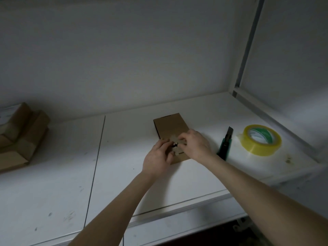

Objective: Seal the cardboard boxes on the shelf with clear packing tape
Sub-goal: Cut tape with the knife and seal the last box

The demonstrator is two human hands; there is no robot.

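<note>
A small flat cardboard box (171, 126) lies on the white shelf (124, 174), near the middle. Both hands are at its near end. My left hand (157, 158) and my right hand (196, 145) pinch the box's cardboard end flap (174, 139) between fingers and thumbs; the flap is raised a little and a dark gap shows under it. A roll of clear yellowish packing tape (260, 142) lies flat to the right of the box. A green utility knife (225, 143) with its blade out lies between the box and the tape.
Several stacked cardboard boxes (19, 135) sit at the left end of the shelf. A white wall stands behind, and a metal shelf upright (248, 45) rises at the right rear. The shelf's front edge (177, 212) runs below my forearms.
</note>
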